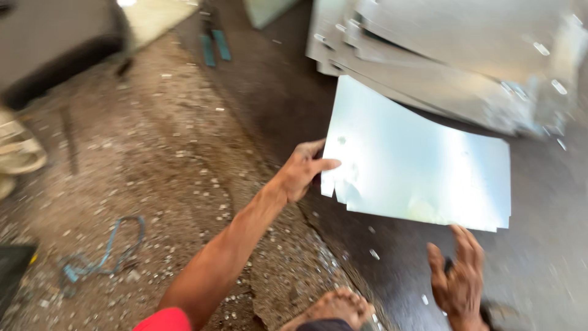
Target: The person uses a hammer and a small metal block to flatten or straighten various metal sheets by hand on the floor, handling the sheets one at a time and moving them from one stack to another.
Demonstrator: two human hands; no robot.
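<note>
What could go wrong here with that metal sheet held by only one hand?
The left hand grips the thin metal sheet by one notched edge, bare-skinned, so a cut seems possible. The right hand is off the sheet, so it may sag or swing into the stacked sheets behind. A bare foot rests among metal scraps on the floor.

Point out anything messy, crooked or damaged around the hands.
The stack of metal sheets lies fanned out and askew, edges not lined up. Small metal offcuts litter the gritty floor. The sheet gripped by the left hand has a notched, jagged near corner. The right hand hovers empty.
</note>
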